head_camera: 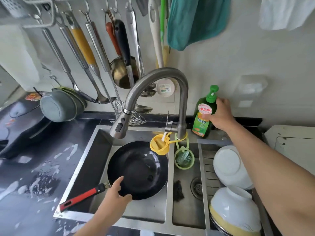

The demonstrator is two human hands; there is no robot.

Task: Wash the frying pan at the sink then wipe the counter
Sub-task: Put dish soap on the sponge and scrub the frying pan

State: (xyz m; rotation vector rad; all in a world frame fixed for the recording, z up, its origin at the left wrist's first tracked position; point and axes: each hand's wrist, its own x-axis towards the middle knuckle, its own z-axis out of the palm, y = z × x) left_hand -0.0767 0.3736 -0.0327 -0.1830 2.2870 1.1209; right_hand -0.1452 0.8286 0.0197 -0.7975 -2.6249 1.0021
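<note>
Counter [34, 167], dark, glossy: lying left of the sink, carrying white foam streaks.
Frying pan [138, 170], black, round, wet-looking inside: sitting in the left basin of the steel sink [81, 160], open face up, long axis running diagonally, red-and-black handle [81, 196] pointing to the lower left over the basin edge.
Left hand [117, 191]: resting on the pan's near rim by the handle joint, thumb lying inside, fingers curling over the edge, gripping the rim.
Faucet [153, 99], brushed steel: arching over the pan.
Dish soap bottle [204, 113], green, pump top: standing upright on the back ledge.
Right hand [219, 114]: wrapping closed around the bottle's right side.
</note>
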